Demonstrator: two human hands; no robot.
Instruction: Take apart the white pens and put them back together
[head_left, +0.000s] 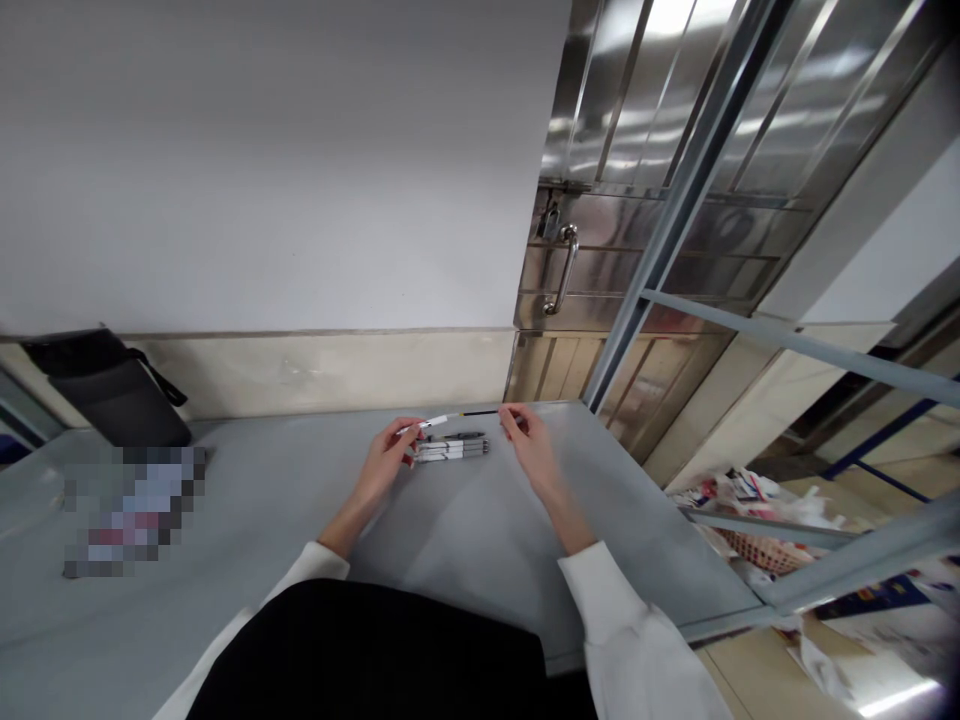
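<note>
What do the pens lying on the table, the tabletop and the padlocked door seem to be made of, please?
Pens: probably smooth plastic, judging by their slim white-and-grey barrels; too small to be sure.
Tabletop: perhaps painted metal or laminate, from its even grey and soft sheen.
Door: most likely polished stainless steel, given its bright, mirror-like streaks.

Your site: utility or storage workroom by look; exact kind unclear. Before you: grey flat-topped table (262, 520), plain white wall (262, 170) with cream base band (337, 372). To your right: silver panelled metal door (611, 270) with metal padlock (552, 222), grey metal upright (679, 215), pink openwork basket (761, 550) amid white crumpled litter (750, 488), beige tiled floor (731, 670).
</note>
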